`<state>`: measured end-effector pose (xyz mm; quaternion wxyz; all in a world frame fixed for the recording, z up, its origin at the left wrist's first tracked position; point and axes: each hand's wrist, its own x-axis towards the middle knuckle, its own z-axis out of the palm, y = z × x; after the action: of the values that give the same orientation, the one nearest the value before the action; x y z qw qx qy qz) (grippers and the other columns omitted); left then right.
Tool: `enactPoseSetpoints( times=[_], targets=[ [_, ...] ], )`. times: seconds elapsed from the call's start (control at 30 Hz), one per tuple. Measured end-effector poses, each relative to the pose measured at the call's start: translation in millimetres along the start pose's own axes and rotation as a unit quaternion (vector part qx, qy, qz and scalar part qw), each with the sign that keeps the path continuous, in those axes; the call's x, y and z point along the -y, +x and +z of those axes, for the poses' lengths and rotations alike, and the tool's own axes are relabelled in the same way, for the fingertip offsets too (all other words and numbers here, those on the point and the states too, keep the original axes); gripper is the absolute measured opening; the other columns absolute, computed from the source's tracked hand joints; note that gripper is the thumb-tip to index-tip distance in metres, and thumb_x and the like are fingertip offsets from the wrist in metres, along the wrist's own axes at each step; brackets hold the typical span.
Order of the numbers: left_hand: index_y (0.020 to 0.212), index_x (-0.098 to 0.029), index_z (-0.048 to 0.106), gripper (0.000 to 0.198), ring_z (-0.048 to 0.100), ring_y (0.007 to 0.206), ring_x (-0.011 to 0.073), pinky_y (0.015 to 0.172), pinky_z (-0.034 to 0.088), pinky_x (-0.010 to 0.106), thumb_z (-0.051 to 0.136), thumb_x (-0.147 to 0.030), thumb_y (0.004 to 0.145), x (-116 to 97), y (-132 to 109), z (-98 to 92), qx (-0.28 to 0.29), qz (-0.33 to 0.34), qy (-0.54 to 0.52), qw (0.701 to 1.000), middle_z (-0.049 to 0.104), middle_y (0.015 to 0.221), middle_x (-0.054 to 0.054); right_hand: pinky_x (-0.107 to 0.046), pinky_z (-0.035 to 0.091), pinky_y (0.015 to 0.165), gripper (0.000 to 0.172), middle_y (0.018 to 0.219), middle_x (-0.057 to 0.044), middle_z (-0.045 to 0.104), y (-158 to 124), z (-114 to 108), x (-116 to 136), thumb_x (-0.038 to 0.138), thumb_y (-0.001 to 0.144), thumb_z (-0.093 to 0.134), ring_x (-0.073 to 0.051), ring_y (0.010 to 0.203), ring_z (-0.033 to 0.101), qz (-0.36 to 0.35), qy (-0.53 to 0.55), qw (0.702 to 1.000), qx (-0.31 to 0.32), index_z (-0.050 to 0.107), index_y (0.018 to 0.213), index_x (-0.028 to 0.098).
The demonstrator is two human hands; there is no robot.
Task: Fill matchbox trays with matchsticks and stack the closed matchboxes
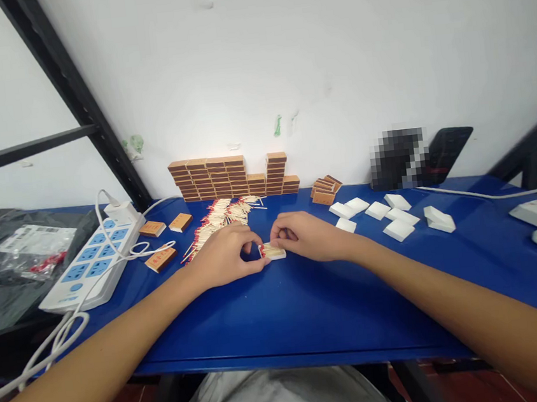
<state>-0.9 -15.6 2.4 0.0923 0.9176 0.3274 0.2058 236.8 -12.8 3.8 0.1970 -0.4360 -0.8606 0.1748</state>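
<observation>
A small white matchbox tray (277,256) lies on the blue table between my hands, with red-tipped matches (270,249) inside it. My left hand (226,253) grips the tray's left end between thumb and fingers. At the right end, my right hand (301,237) has its fingers closed in a pinch over the matches; what sits between the fingertips is hidden. Just behind my left hand spreads a heap of loose matches (217,219), heads mostly to the left.
Stacked matchboxes (213,180) line the wall, with flat sleeves (325,188) beside them. White trays (397,216) lie scattered at right. Several single matchboxes (180,222) and a power strip (96,257) with cables are at left. A phone (450,153) leans at the back right.
</observation>
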Motion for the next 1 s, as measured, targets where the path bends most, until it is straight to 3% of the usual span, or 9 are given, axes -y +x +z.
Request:
enactPoseSetpoints(
  times=[0.2,0.4,0.7,1.0],
  targets=[
    [0.094,-0.022,0.075,0.02,0.061,0.081,0.0201,0.075,0.046,0.033,0.076,-0.041,0.087,-0.3,-1.3,0.8,-0.004,-0.004,-0.014,1.0,0.064,0.075,0.001,-0.024,0.043,0.068,0.01,0.089,-0.004,0.076,59.0,-5.7,-30.8,0.024,0.091,0.067,-0.015,0.077,0.066,0.106,-0.038,0.989,-0.1,0.075,0.089,0.018],
    [0.092,-0.022,0.075,0.018,0.06,0.08,0.0201,0.074,0.046,0.033,0.077,-0.039,0.086,-1.0,-0.9,-0.9,-0.001,-0.011,-0.006,1.0,0.062,0.073,0.0,-0.027,0.05,0.08,0.023,0.094,-0.012,0.08,113.0,-2.1,-43.9,0.033,0.095,0.065,-0.023,0.093,0.072,0.233,-0.105,0.961,-0.103,0.078,0.087,0.016],
    [0.09,-0.022,0.075,0.018,0.059,0.079,0.0193,0.073,0.045,0.032,0.078,-0.038,0.085,1.1,0.0,-1.5,0.001,-0.019,-0.007,1.0,0.063,0.073,0.0,-0.027,0.051,0.081,0.017,0.099,-0.015,0.08,110.0,-2.0,-44.3,0.023,0.091,0.069,-0.023,0.092,0.073,0.233,-0.126,0.963,-0.052,0.079,0.098,0.012],
    [0.09,-0.021,0.074,0.018,0.059,0.078,0.0194,0.074,0.044,0.032,0.077,-0.039,0.085,0.8,-0.5,-1.0,-0.002,-0.015,-0.004,1.0,0.062,0.071,0.0,-0.022,0.045,0.07,0.016,0.093,-0.005,0.081,99.4,-1.5,-46.4,0.019,0.092,0.066,-0.016,0.085,0.072,0.134,-0.106,0.985,-0.026,0.081,0.088,0.017]
  ],
)
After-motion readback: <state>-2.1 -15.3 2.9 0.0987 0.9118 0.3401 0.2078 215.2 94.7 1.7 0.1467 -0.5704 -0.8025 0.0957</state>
